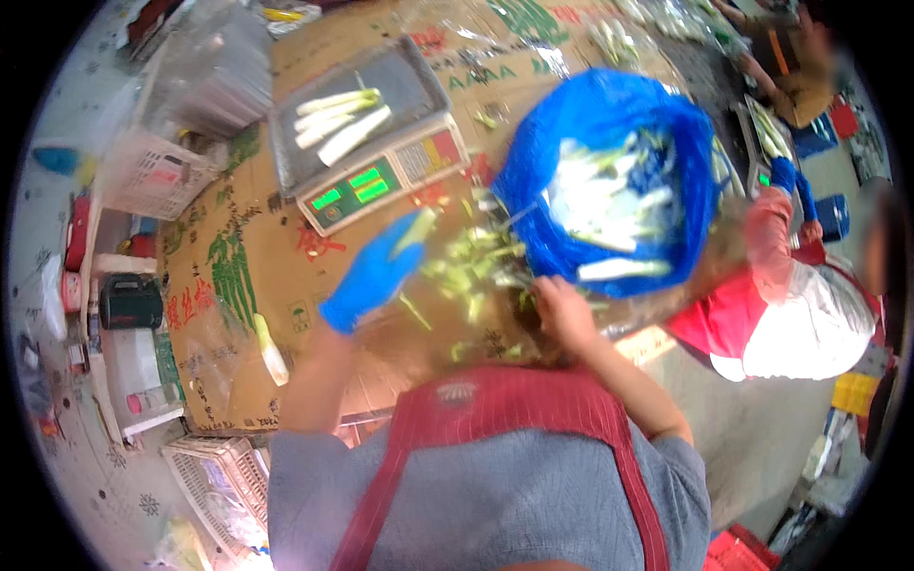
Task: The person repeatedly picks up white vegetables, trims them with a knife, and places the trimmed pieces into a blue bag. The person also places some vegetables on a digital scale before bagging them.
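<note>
My left hand (375, 275), in a blue glove, grips a pale green leek-like stalk (416, 230) above the cardboard-covered table. My right hand (564, 310) is bare, its fingers curled by the near rim of a blue plastic bag (521, 207). Blur hides what, if anything, it holds. Inside the open bag lie many white and green stalks (607, 193). Between my hands is a loose heap of yellow-green trimmings (475, 268). Several trimmed white stalks (335, 118) rest on the pan of a digital scale (382, 182), whose green displays are lit.
A single stalk (271, 350) lies on the cardboard (328, 371) at left. Plastic crates (161, 175) stand along the left side, with a black container (131, 301) on a shelf. On the right, a co-worker in a red apron (721, 314) reaches toward another scale (758, 153); a second person stands farther back.
</note>
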The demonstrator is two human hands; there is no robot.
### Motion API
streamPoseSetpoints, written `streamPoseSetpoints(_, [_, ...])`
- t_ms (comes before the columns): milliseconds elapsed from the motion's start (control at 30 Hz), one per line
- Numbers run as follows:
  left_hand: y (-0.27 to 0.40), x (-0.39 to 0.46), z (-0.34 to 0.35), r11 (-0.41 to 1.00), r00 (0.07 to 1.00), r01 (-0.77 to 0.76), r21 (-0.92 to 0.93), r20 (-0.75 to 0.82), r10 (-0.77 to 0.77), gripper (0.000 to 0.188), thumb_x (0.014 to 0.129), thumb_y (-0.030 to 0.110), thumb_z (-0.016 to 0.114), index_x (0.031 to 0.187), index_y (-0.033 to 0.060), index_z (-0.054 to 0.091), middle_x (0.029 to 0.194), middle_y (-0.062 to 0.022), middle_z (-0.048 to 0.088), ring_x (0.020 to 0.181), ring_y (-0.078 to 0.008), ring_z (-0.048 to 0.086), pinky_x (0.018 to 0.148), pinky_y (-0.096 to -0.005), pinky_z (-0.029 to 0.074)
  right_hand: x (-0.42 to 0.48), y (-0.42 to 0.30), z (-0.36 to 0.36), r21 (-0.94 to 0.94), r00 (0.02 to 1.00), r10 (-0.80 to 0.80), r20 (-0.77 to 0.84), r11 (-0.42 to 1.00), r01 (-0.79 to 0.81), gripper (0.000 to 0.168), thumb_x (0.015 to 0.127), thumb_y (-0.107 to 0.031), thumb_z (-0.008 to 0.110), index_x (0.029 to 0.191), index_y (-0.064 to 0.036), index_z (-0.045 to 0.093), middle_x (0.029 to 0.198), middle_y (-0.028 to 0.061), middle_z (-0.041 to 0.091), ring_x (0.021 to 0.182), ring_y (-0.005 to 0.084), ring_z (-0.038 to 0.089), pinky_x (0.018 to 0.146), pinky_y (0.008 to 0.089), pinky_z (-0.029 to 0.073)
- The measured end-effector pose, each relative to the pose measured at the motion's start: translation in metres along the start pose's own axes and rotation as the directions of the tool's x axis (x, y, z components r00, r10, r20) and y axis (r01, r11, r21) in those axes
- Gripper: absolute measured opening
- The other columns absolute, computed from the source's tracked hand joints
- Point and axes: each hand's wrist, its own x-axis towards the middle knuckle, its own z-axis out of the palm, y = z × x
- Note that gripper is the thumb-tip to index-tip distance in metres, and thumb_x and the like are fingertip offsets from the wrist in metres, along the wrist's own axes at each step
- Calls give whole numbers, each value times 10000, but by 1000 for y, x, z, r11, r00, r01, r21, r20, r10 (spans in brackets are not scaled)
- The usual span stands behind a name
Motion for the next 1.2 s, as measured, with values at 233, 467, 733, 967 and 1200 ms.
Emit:
streamPoseSetpoints(233, [-23,122,-136,586,941,-67,808,-143,305,460,930,209,587,1384,258,530,1091,-176,586,1006,-379,613,869,-467,499,9,-18,21,-252,996,-90,-29,964,79,404,807,-98,562,1187,-220,626,930,79,552,912,304,529,775,453,423])
streamPoseSetpoints(467, [-99,162,-158,648,955,7,761,-198,222,447,951,239,556,1387,149,526,1165,-195,585,1051,-375,591,927,-462,462,11,-25,32,-277,995,-57,-77,960,34,451,779,-100,609,1213,-219,624,972,58,567,923,293,523,804,460,385])
streamPoseSetpoints(733, [-73,63,-257,843,662,222,490,-710,238,307,994,203,539,1277,112,615,1256,-120,611,1122,-267,595,956,-381,477,9,-39,25,-139,998,-70,2,988,70,460,770,-126,678,1223,-183,617,1060,69,571,1014,301,512,872,450,383])
streamPoseSetpoints(967, [-100,27,-250,885,712,252,391,-695,104,297,966,194,586,1250,122,637,1216,-104,638,1124,-238,600,958,-390,480,18,-42,33,-58,983,-183,-23,982,181,404,778,-106,675,1177,-156,632,1076,82,577,1031,305,511,886,438,383])
streamPoseSetpoints(1200, [-97,68,-215,869,843,188,458,-530,97,318,903,92,612,1219,119,631,1225,-120,607,1133,-274,592,972,-366,469,13,-40,27,-3,983,-174,-63,985,175,341,785,-78,668,1120,-147,656,1041,72,593,1010,296,524,868,421,384])
